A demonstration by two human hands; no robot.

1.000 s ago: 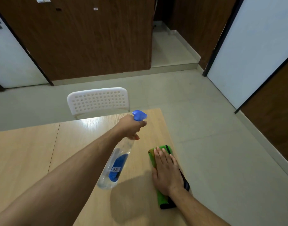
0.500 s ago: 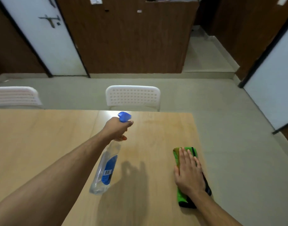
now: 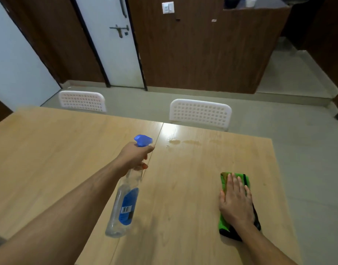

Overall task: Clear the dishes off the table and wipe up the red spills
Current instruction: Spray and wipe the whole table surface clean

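Left hand (image 3: 134,156) grips the neck of a clear plastic spray bottle with a blue trigger head and blue label (image 3: 124,204); fingers (image 3: 145,166) curled round the neck below the trigger, one fingertip at the front of the blue head. Bottle held tilted above the light wood-grain desk (image 3: 49,159), base toward the person, nozzle pointing away. Whether the base touches the desk: cannot tell. Right hand (image 3: 235,203) lies flat on a folded bright green microfibre cloth with a black edge (image 3: 224,224); fingers straight and close together, palm pressing the cloth onto the desk near its right edge. Cloth shows a brownish stain at the corner just beyond the fingertips. Beyond the left hand's fingers, ahead of the nozzle, a small wet patch with droplets (image 3: 174,142) sits on the desk, with a faint pale orange smear (image 3: 193,142) running right from it. The smear is well apart from the cloth, farther out than the right hand's fingertips. Past the far edge of the desk stand two white perforated plastic chair backs: one (image 3: 199,113) beyond the wet patch, the other (image 3: 82,101) off to the left.
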